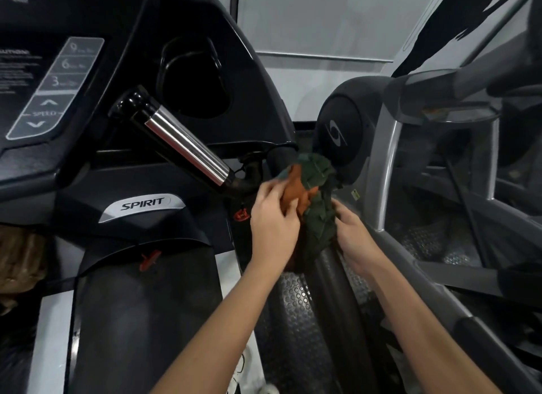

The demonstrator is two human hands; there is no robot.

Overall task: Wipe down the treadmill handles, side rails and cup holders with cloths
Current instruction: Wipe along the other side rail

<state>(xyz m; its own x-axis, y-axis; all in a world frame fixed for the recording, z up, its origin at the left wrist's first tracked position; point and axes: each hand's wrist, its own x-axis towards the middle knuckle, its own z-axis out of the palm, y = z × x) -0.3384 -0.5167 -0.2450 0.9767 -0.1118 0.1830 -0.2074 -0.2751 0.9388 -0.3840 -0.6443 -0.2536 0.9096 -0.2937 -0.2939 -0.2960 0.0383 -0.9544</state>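
A dark green cloth and an orange cloth are bunched together around the top of the black right side rail of the treadmill. My left hand holds the orange cloth, its fingers curled into the fabric. My right hand grips the green cloth from the right side of the rail. A chrome and black handle juts out just left of the cloths. The black cup holder sits above it in the console.
The console speed panel is at the upper left, the running belt below it. A neighbouring grey machine stands close on the right. Studded rubber floor lies between the two machines.
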